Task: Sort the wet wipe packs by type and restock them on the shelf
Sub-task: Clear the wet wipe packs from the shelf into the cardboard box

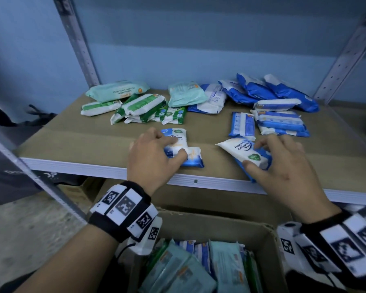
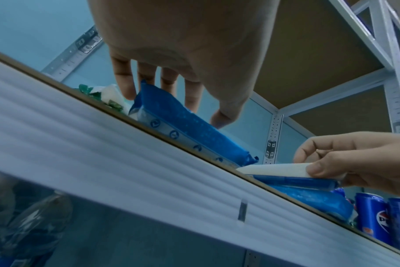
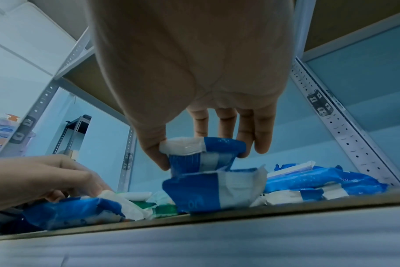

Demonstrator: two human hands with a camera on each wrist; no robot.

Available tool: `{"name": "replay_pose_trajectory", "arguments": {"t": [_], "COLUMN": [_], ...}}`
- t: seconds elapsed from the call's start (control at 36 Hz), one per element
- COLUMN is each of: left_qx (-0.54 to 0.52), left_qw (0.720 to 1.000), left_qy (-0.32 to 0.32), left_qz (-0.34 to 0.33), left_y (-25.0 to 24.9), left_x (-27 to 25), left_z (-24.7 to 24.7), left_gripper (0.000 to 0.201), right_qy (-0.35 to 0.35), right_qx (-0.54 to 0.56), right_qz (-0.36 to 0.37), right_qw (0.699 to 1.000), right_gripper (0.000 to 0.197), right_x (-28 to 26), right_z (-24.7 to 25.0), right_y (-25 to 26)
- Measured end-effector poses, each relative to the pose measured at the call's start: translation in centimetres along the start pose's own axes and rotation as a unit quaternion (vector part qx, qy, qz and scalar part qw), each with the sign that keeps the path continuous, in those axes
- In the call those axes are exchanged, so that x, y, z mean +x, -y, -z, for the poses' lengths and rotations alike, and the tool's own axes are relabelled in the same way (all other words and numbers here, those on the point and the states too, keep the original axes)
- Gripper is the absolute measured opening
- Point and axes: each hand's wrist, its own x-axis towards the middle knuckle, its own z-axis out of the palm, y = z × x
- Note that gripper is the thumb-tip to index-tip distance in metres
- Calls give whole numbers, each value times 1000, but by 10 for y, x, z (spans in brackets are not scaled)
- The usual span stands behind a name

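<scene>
Your left hand (image 1: 154,154) sits low in the middle of the head view. Its curled fingers and thumb hold a blue and white wipe pack (image 1: 179,148) on the shelf (image 1: 76,142) near the front edge. Your right hand (image 1: 283,166), lower right of the middle, pinches another blue and white pack (image 1: 244,153) between thumb and fingers. Green packs (image 1: 135,106) lie at the upper left, blue packs (image 1: 273,102) at the upper right. A cardboard box (image 1: 201,227) of more packs is at the bottom.
</scene>
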Motion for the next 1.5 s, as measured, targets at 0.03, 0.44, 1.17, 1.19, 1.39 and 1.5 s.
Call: {"name": "replay_pose_trajectory", "arguments": {"t": [0.03, 0.44, 1.17, 1.19, 1.39, 1.5], "left_qx": [3, -94, -77, -68, -92, -132], "left_qw": [1000, 996, 984, 985, 980, 972], "left_qy": [0, 1, 143, 139, 167, 186], "left_qz": [2, -8, -74, -71, -54, -57], "left_y": [0, 11, 35, 34, 34, 37], "left_x": [1, 6, 1, 1, 3, 2], "left_z": [0, 9, 33, 33, 43, 44], "left_gripper": [50, 21, 35, 36, 57, 73], "right_qy": [5, 52, 103, 104, 109, 106], "right_qx": [-7, -34, -43, -45, -50, -48], "right_qz": [-6, -39, -12, -11, -4, -1], "right_qw": [1000, 997, 994, 993, 993, 993], "right_gripper": [40, 39, 42, 42, 40, 39], "right_x": [-1, -4, 1, 1, 2, 2], "right_z": [1, -4, 2, 2, 5, 5], "right_y": [0, -6, -10, -10, -10, -10]}}
